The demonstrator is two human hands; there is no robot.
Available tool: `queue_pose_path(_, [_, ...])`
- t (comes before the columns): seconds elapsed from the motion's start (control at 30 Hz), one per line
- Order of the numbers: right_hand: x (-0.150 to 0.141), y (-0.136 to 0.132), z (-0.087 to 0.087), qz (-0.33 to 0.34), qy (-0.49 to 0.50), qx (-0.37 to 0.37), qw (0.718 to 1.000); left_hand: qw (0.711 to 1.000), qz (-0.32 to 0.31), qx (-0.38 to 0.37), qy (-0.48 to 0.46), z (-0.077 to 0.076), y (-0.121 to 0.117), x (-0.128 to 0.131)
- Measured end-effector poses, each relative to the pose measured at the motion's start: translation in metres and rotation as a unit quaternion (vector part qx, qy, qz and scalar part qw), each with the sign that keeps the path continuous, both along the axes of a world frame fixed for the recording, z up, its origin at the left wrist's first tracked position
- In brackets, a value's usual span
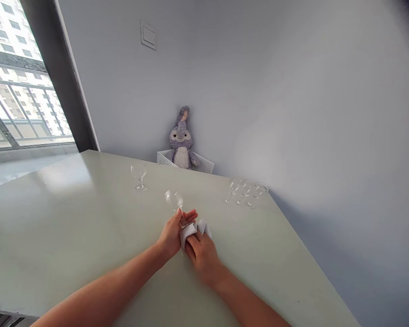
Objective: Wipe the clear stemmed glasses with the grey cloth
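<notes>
A clear wine glass (174,199) is tilted above the table, its bowl pointing away and to the left. My left hand (173,234) is closed round the stem, thumb on top and the other fingers stretched beneath. In my right hand (202,254) is a white cloth (190,231), bunched and pressed against the foot of the glass. The cloth hides most of that foot and my right fingertips. Beyond my left hand, another wine glass (140,187) stands upright on the table.
Several stemmed glasses (247,188) stand grouped near the right edge of the pale table (116,213). Behind the far edge, a plush rabbit (182,141) sits in a white perforated basket (204,164). Walls meet behind it; a window (23,91) is at left.
</notes>
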State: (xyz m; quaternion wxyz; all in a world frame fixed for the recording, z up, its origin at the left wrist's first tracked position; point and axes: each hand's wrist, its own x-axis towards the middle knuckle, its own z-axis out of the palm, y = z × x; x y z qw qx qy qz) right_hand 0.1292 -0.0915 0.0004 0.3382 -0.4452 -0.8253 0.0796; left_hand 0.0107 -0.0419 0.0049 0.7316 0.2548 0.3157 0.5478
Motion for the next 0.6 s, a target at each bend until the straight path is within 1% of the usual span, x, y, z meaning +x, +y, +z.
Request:
queue_pose_path(0.07, [0.000, 0.000, -0.001, 0.023, 0.023, -0.047, 0.998, 0.996, 0.022, 0.065, 0.065, 0.003, -0.001, -0.002])
queue_pose_path(0.1, [0.002, 0.000, 0.000, 0.031, 0.040, -0.057, 0.997, 0.987, 0.041, 0.101, 0.120, 0.004, -0.001, -0.004])
queue_pose_path(0.13, [0.005, 0.001, 0.000, 0.032, 0.059, -0.056, 0.996, 0.972, 0.059, 0.137, 0.181, 0.005, 0.000, -0.007])
queue_pose_path(0.2, [0.012, 0.003, 0.002, 0.009, 0.098, -0.040, 0.994, 0.925, 0.091, 0.217, 0.297, 0.004, 0.000, -0.012])
queue_pose_path(0.27, [0.019, 0.005, 0.004, -0.040, 0.137, -0.024, 0.989, 0.876, 0.102, 0.296, 0.368, 0.001, 0.001, -0.015])
queue_pose_path(0.3, [0.021, 0.006, 0.005, -0.061, 0.156, -0.018, 0.986, 0.855, 0.100, 0.332, 0.386, -0.002, 0.000, -0.015])
queue_pose_path(0.37, [0.023, 0.008, 0.007, -0.078, 0.187, -0.020, 0.979, 0.821, 0.068, 0.384, 0.416, -0.008, -0.002, -0.012])
queue_pose_path(0.43, [0.022, 0.010, 0.007, -0.065, 0.221, -0.049, 0.972, 0.798, 0.019, 0.405, 0.446, -0.013, -0.005, -0.005])
queue_pose_path(0.47, [0.021, 0.011, 0.007, -0.056, 0.241, -0.070, 0.966, 0.791, -0.001, 0.405, 0.459, -0.015, -0.007, -0.002])
queue_pose_path(0.53, [0.018, 0.013, 0.005, -0.051, 0.284, -0.114, 0.951, 0.786, -0.027, 0.392, 0.478, -0.016, -0.009, 0.003])
queue_pose_path(0.6, [0.016, 0.015, 0.002, -0.060, 0.320, -0.139, 0.935, 0.779, -0.037, 0.385, 0.493, -0.016, -0.010, 0.006])
